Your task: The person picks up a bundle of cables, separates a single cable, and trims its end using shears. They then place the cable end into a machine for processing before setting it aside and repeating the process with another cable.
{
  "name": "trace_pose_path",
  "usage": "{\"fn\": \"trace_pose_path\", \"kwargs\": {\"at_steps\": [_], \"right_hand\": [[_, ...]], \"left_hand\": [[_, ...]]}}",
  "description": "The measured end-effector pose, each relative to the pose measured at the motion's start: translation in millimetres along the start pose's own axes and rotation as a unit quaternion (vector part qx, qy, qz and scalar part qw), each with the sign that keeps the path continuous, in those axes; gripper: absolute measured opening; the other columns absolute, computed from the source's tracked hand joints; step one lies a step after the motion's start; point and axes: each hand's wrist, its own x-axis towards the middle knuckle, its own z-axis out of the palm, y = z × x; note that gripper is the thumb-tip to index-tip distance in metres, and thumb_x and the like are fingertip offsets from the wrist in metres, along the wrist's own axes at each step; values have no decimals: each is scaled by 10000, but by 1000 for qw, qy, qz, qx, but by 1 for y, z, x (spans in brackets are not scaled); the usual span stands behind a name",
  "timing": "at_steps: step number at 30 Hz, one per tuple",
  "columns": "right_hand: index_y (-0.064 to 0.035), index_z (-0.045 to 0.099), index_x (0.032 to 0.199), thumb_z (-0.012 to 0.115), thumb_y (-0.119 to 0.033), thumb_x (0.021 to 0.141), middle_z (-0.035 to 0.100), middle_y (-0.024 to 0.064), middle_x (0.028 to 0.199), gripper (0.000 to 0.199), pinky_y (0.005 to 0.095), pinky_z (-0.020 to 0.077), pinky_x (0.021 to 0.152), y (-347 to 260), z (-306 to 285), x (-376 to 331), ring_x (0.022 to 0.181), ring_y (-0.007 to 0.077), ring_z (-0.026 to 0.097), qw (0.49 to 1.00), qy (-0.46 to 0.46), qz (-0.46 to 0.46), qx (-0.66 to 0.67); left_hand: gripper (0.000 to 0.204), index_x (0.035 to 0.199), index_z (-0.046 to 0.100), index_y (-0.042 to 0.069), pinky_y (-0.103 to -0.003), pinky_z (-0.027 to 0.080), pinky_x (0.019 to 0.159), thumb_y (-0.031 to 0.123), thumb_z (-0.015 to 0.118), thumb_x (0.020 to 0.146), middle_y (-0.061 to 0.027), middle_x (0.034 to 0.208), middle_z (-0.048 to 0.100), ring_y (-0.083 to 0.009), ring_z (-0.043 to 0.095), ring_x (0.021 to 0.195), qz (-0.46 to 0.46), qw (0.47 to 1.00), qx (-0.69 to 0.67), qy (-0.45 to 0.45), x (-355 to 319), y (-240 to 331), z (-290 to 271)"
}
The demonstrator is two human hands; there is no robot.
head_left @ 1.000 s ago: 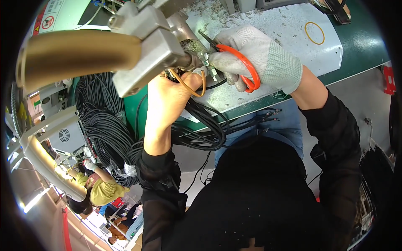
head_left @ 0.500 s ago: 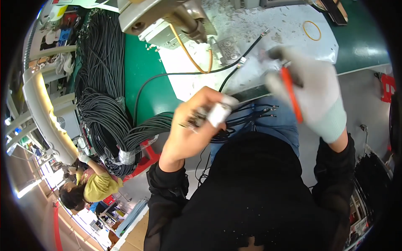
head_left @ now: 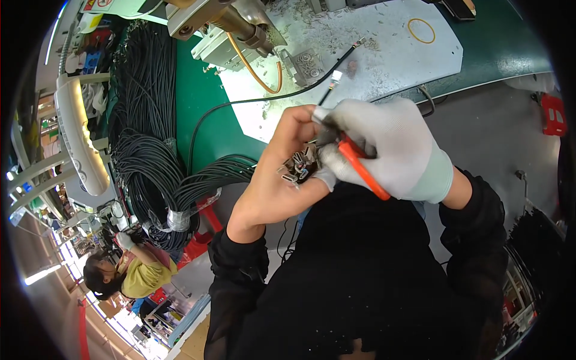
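Note:
My left hand (head_left: 264, 189), with white covers on some fingertips, is curled around several small metal connector shells (head_left: 298, 167) gathered in its palm. My right hand (head_left: 396, 147), in a white glove, grips red-handled pliers (head_left: 364, 169). Their dark jaws meet the left fingertips; what lies between them is hidden. A short black cable end with a white tip (head_left: 336, 77) sticks up just beyond both hands; I cannot tell whether either one holds it. Farther off, a black cable (head_left: 282, 96) runs across the white sheet to a bare metal-tipped end.
A bench press (head_left: 237, 27) with an orange tube (head_left: 264, 87) stands ahead on the white work sheet (head_left: 384, 66), which is strewn with scraps. A yellow band (head_left: 421, 31) lies at its far right. Large black cable bundles (head_left: 144, 138) hang left. A co-worker (head_left: 141, 276) sits lower left.
My right hand has moved left with the pliers, bringing them against my left hand. The left hand has turned, showing more metal shells; the white piece at its fingertips no longer shows there.

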Motion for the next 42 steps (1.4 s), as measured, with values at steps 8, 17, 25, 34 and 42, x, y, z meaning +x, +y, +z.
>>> {"fn": "trace_pose_path", "kwargs": {"at_steps": [8,17,25,34,42], "right_hand": [[22,575,830,599,-142,813,545,27,556,167,217,403,423,-9,-13,1,440,68,509,931,-5,251,264],[32,563,856,554,-142,853,542,29,562,174,208,400,406,-2,-17,-1,416,69,495,908,-50,301,286],[3,571,846,595,-127,824,537,67,570,134,252,447,467,5,-8,-12,483,113,549,976,10,201,81],[-37,591,804,649,-148,779,521,86,594,127,290,423,495,15,13,-34,511,239,538,974,67,32,-212],[-31,573,786,650,-157,804,558,105,600,149,291,419,462,9,9,-30,473,248,541,985,-11,162,66]], "left_hand": [[363,1158,450,15,-224,453,702,-81,550,822,-85,929,613,-95,571,792,-55,998,-12,9,-9,1,-3],[318,1094,502,6,-206,449,616,-61,608,802,-55,874,618,-81,555,697,294,884,355,79,0,-18,1],[193,955,537,14,-179,398,576,-39,636,798,-18,784,591,-18,479,656,2,982,64,179,3,-4,17],[157,901,509,22,-162,345,552,-37,623,812,29,727,535,4,432,626,-20,982,4,189,9,-2,26],[149,888,518,19,-159,319,528,-47,617,799,40,676,514,3,420,592,103,961,190,175,10,-17,22]]}}
